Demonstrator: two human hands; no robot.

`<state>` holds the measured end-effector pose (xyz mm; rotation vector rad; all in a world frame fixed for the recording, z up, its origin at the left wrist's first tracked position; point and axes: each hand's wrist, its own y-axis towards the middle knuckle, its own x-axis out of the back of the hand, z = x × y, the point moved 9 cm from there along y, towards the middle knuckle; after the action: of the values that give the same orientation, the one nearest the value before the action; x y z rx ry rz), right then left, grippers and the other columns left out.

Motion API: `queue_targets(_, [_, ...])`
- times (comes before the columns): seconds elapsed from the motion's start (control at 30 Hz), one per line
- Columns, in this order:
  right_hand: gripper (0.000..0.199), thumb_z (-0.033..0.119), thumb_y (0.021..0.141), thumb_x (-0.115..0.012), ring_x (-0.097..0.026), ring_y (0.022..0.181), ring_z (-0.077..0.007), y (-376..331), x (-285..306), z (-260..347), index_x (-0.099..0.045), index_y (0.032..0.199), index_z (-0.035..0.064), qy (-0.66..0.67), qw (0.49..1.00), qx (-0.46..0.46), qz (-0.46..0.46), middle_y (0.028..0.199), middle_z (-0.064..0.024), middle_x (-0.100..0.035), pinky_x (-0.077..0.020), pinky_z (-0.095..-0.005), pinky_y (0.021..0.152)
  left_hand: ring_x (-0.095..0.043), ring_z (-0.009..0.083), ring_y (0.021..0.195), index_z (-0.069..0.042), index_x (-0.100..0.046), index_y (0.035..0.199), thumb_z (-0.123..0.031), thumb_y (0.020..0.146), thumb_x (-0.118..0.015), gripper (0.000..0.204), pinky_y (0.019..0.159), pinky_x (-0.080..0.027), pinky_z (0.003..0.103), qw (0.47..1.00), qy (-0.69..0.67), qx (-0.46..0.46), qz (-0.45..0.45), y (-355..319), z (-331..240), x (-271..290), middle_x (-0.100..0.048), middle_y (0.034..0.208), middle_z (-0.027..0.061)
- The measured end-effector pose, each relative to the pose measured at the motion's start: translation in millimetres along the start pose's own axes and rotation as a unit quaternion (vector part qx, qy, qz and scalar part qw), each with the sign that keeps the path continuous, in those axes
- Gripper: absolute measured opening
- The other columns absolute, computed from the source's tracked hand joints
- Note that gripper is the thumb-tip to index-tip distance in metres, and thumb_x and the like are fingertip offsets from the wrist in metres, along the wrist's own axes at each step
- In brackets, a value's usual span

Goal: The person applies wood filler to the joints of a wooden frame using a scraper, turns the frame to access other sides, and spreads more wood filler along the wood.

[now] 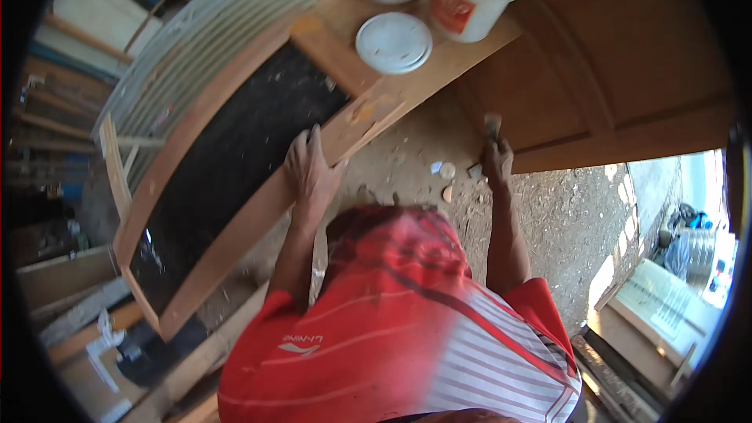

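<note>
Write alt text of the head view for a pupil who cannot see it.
A person's right hand holds a brush beside a brown panel, while the left hand grips a wooden frame. Two buckets and a white lid sit on a board beyond.

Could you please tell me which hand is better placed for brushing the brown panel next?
Probably the right hand: it holds the brush close to the brown panel. The left hand is on the wooden frame, farther from that panel, with no brush visible.
</note>
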<state>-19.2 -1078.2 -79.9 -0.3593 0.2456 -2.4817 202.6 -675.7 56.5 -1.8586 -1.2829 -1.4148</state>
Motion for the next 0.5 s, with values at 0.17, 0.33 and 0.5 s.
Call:
queue_targets(0.17, [0.021,0.020,0.102,-0.060,-0.047,0.051,-0.0067,38.2,-33.6,128.9,-0.060,0.084,0.0084,0.031,0.991,0.125,-0.044,0.066,-0.0006,-0.058,-0.0340,-0.0250,0.043,-0.047,0.0372,0.130,-0.005,-0.050,0.148,-0.030,0.075,-0.091,0.087,0.108,-0.040,0.052,1.000,0.009,-0.002,0.005,10.9,5.9,-4.1,-0.051,0.137,0.0168])
queue_targets(0.33, [0.019,0.020,0.103,-0.059,-0.053,0.058,-0.0078,29.5,-27.7,285.0,-0.065,0.095,0.0045,-0.052,0.962,0.255,-0.083,0.070,-0.0019,-0.062,-0.0394,-0.0256,0.051,-0.047,0.0359,0.129,-0.005,-0.051,0.147,-0.032,0.074,-0.092,0.088,0.109,-0.039,0.051,1.000,0.020,0.005,0.008,6.9,8.5,-4.0,-0.048,0.137,0.0151])
queue_targets(0.5, [0.020,0.012,0.104,-0.058,-0.063,0.074,-0.0125,-18.6,-94.8,352.1,-0.070,0.113,-0.0006,-0.262,0.873,0.396,0.110,0.085,-0.0065,-0.067,-0.0508,-0.0287,0.069,-0.047,0.0354,0.127,-0.007,-0.053,0.146,-0.035,0.070,-0.092,0.090,0.107,-0.039,0.050,0.998,0.031,0.048,0.012,5.7,13.1,-2.0,-0.049,0.134,0.0140])
